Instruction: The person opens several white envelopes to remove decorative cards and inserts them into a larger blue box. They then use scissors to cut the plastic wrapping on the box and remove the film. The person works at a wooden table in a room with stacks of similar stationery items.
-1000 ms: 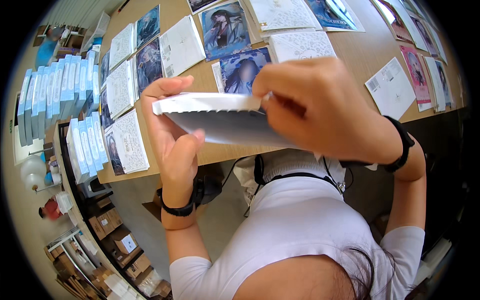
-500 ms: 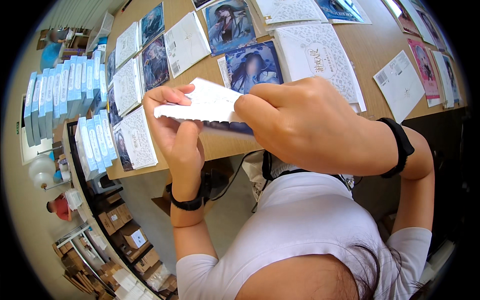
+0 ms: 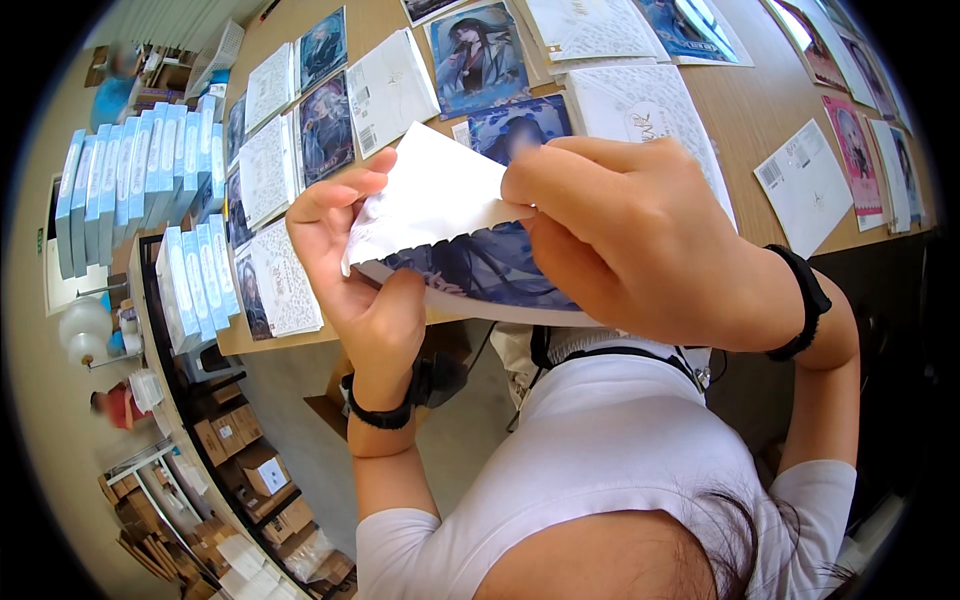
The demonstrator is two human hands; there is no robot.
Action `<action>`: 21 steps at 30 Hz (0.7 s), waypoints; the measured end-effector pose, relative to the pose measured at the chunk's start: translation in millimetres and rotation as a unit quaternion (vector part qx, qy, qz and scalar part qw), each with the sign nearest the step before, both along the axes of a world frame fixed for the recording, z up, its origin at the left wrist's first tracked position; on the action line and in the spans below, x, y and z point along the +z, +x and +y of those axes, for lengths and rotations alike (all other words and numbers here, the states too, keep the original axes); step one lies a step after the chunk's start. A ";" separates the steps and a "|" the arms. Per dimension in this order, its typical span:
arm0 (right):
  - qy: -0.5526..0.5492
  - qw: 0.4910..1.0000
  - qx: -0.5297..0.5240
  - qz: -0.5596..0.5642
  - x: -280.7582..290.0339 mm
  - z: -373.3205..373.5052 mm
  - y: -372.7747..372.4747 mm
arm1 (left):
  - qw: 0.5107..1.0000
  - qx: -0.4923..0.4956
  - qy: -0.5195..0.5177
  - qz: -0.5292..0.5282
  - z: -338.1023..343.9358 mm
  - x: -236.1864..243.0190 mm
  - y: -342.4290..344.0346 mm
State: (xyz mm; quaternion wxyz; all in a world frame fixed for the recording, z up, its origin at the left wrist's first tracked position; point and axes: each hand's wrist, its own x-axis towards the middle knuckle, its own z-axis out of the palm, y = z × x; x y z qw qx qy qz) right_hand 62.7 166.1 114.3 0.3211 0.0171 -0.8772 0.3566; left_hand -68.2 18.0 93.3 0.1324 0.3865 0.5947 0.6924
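Note:
In front of my chest, both hands hold a white paper envelope [image 3: 430, 190] above the table's near edge. Its lower edge is jagged like a saw. Beneath that edge shows a dark blue illustrated card [image 3: 490, 268] with a pale border. My left hand [image 3: 375, 295] grips the left end, thumb below and fingers curled behind the paper. My right hand [image 3: 640, 235] is closed on the right end, thumb and forefinger pinching the paper's corner; its other fingers are curled, and the card's right end is hidden behind them.
White patterned envelopes [image 3: 272, 170] and illustrated cards [image 3: 478, 60] lie in rows across the wooden table [image 3: 735, 110]. A white envelope [image 3: 806, 185] and a pink card [image 3: 853, 155] lie at the right. Upright light-blue boxes [image 3: 140, 180] stand at the left. Other people are in the background.
The envelope has tilted so that its white face and much more of the blue card show. My right hand has shifted slightly right, still pinching the paper.

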 end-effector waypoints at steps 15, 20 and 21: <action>0.022 0.997 0.028 -0.067 -1.5 -1.4 11.1 | 0.993 -0.069 -0.054 -0.078 -18.5 -8.0 0.9; 0.009 0.987 0.093 -0.129 -19.5 -10.1 28.6 | 0.975 -0.134 -0.150 -0.094 -43.0 -14.8 7.6; 0.009 0.986 0.093 -0.135 -22.1 -11.8 30.2 | 0.975 -0.126 -0.154 -0.103 -46.3 -19.2 10.6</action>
